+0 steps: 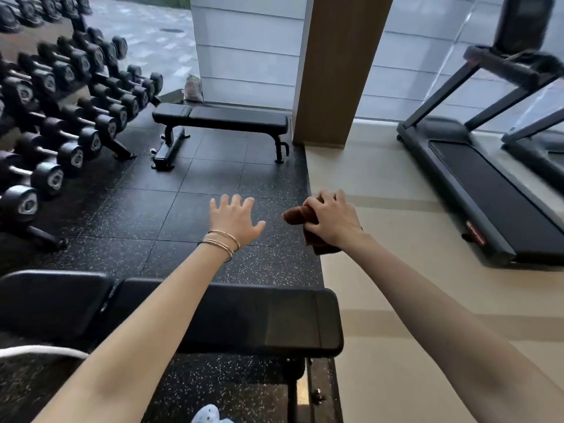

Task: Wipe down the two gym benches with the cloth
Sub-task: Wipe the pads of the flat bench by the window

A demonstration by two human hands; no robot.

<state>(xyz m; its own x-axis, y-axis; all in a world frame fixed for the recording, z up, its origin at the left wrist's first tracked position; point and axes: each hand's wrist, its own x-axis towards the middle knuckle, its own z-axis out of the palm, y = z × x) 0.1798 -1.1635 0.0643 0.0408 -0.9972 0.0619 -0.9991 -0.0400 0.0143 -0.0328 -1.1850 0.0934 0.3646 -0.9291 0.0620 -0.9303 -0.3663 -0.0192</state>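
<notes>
Two black padded gym benches stand on the dark rubber floor. The near bench lies just below my arms, running left to right. The far bench stands by the window and the wooden pillar. My right hand grips a bunched brown cloth, held in the air beyond the near bench's right end. My left hand, with thin bangles at the wrist, is stretched forward with fingers spread and holds nothing. Both hands hover above the floor between the benches.
A rack of black dumbbells fills the left side. A treadmill stands on the beige floor at right. A wooden pillar rises beside the far bench. A white cable crosses the lower left.
</notes>
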